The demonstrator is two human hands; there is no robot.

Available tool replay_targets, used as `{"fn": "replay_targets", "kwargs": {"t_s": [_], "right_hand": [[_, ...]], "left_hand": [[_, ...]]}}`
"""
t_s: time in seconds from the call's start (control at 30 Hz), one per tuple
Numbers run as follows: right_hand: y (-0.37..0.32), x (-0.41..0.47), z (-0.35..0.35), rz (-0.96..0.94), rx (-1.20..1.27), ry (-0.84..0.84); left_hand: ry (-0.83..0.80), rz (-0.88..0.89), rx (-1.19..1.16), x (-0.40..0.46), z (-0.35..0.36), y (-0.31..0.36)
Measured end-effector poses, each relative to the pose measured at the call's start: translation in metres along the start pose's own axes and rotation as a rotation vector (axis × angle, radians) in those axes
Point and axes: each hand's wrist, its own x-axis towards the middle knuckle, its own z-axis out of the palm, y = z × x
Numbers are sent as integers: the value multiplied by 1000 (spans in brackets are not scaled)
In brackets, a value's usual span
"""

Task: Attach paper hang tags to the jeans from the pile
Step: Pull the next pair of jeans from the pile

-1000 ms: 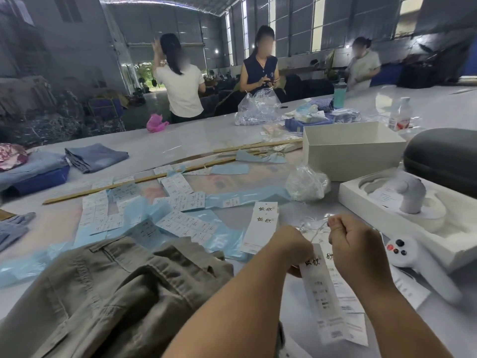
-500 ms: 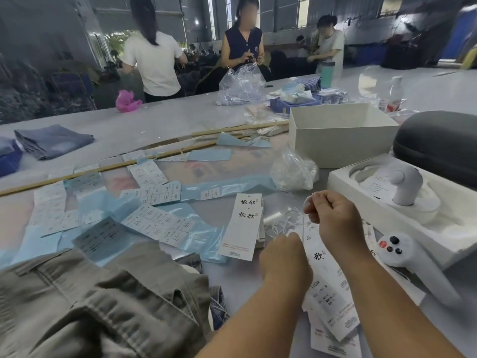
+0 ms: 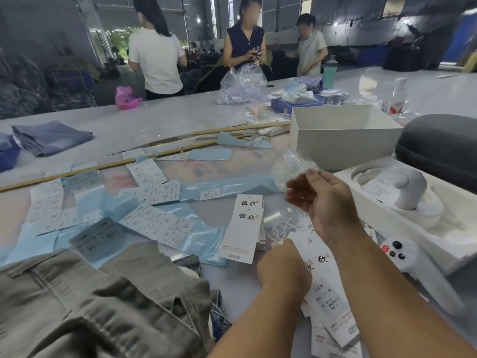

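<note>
A: How many hands show, and what is each doing?

B: Two. The left hand (image 3: pixel 284 270) is low, fingers curled down, pinching the top of a long white hang tag (image 3: pixel 327 288) that lies under it on the counter (image 3: pixel 180 112). The right hand (image 3: pixel 322 200) is raised above it, palm turned inward, thumb and forefinger pressed together; whether a thread is between them cannot be told. The other fingers are loosely bent.

A: And just under the right hand?

B: A tangle of white string loops (image 3: pixel 281 228) on the counter, beside the top of the held tag.

A: How many tags altogether?

B: The held one lies on a few more whose count is unclear. To the left is a small stack of tags (image 3: pixel 245 228), two printed tops showing. Further left, sheets of small labels (image 3: pixel 154 223) lie scattered over pale blue plastic; too many overlap to count.

A: Where are the jeans?

B: One olive-grey pair (image 3: pixel 90 306) lies bunched at the near left edge, waistband up, with a bit of blue denim showing at its right. One folded blue pair (image 3: pixel 51 136) sits far left.

A: Anything else?

B: One open white box (image 3: pixel 343 135), one white controller (image 3: pixel 413 259), two long wooden sticks (image 3: pixel 129 164), and three people (image 3: pixel 157 52) standing beyond the counter.
</note>
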Motion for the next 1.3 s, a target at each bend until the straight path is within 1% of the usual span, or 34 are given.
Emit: {"fn": "replay_targets", "kwargs": {"t_s": [0.1, 0.2, 0.27, 0.33, 0.4, 0.53, 0.63, 0.7, 0.8, 0.9, 0.97, 1.03, 1.1, 1.13, 1.2, 1.23, 1.27, 1.3], "right_hand": [[18, 6, -5, 175, -102, 20], [42, 6, -24, 353, -419, 44], [55, 3, -36, 379, -615, 65], [62, 1, -43, 366, -693, 96], [63, 0, -43, 346, -677, 116], [54, 3, -37, 184, -676, 159], [42, -5, -26, 103, -653, 117], [34, -16, -12, 80, -592, 84], [23, -40, 20, 67, -457, -18], [13, -73, 57, 94, -473, -198], [7, -96, 79, 114, -508, -382], [2, -117, 95, 72, -570, -558], [-5, -135, 108, 30, -622, -662], [-9, -142, 113, 4, -668, -689], [-14, -153, 122, -28, -756, -709], [-15, -157, 125, -15, -787, -715], [-18, -161, 128, 2, -828, -722], [-21, -166, 130, 14, -886, -732]], "left_hand": [[9, 25, 7, -2, -1, 3], [8, 37, 33, -2, -4, 3], [-2, 35, 26, -1, -5, 3], [-10, 37, 35, -1, -6, 2], [-13, 36, 41, -2, -6, 3], [4, 62, 73, -8, -17, 8], [47, 102, 134, -10, -46, 17], [72, 137, 233, -10, -79, 21], [91, 180, 375, -21, -145, 18], [136, 171, 565, -37, -217, -3], [195, 92, 591, -53, -263, -23], [220, -29, 561, -76, -300, -49], [157, -101, 466, -105, -320, -83], [76, -146, 328, -121, -324, -102], [-163, -276, 15, -155, -321, -134], [-295, -323, -71, -171, -312, -147], [-399, -336, -110, -183, -301, -160], [-452, -319, -126, -194, -288, -171]]}}
